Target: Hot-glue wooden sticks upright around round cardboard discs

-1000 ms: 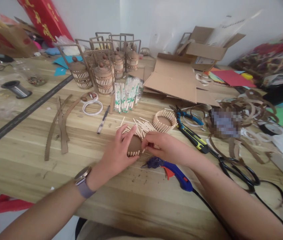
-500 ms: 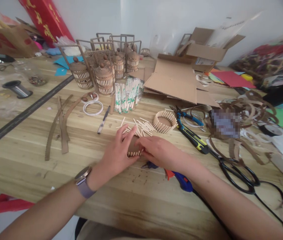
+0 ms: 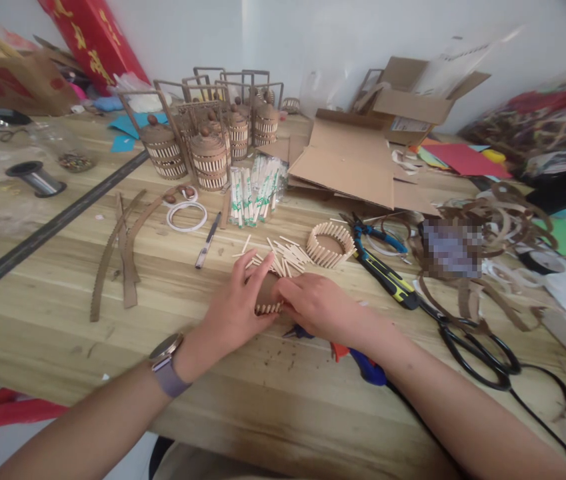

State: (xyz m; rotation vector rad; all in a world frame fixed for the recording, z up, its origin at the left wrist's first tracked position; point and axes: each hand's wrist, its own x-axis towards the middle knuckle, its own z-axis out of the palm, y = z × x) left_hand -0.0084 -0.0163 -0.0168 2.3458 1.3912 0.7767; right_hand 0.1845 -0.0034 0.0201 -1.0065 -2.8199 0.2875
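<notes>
My left hand (image 3: pixel 230 310) curves round a small brown cardboard disc (image 3: pixel 267 293), thumb at the near side and fingers at the far side. Short wooden sticks stand along the disc's near edge. At its right edge, the fingers of my right hand (image 3: pixel 319 303) are pinched together; what they hold is hidden. Just beyond lies a pile of loose wooden sticks (image 3: pixel 290 253). A finished-looking ring of sticks on a brown base (image 3: pixel 330 245) sits to the right of the pile. Under my right forearm lies a blue and red glue gun (image 3: pixel 370 368), partly covered.
Small lidded baskets with tall handles (image 3: pixel 210 160) stand at the back. Wrapped stick packets (image 3: pixel 253 190), a pen (image 3: pixel 207 241) and a white coil (image 3: pixel 186 217) lie nearer. To the right are pliers (image 3: pixel 377 233), a yellow-black cutter (image 3: pixel 387 277), black-handled scissors (image 3: pixel 477 350) and cardboard strips (image 3: pixel 503 213).
My right hand has shifted very slightly at the disc's right edge, its fingers drawn closer together. My left hand keeps its hold, and the other things stay put.
</notes>
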